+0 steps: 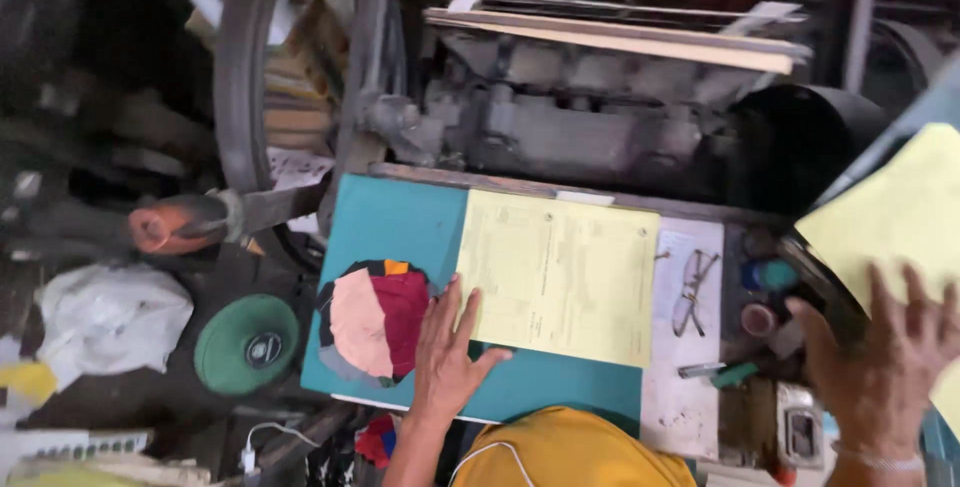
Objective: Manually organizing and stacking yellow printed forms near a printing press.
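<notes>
My left hand (447, 352) lies flat, fingers spread, on the teal board (395, 222), its fingertips touching the lower left corner of a stack of yellow printed sheets (560, 277). Just left of that hand sits a round patchwork cloth pad (372, 322) in pink, maroon and black. My right hand (885, 362) is at the far right, fingers spread against a single yellow sheet (900, 217) lifted over the right side. It presses or grips that sheet; blur hides the exact hold.
A grey printing machine (570, 127) with a large dark wheel (240, 97) stands behind the board. Spectacles (692, 292), small jars (768, 275), a green pen (730, 375) lie right of the stack. A green disc (247, 344) and white cloth (105, 317) sit left.
</notes>
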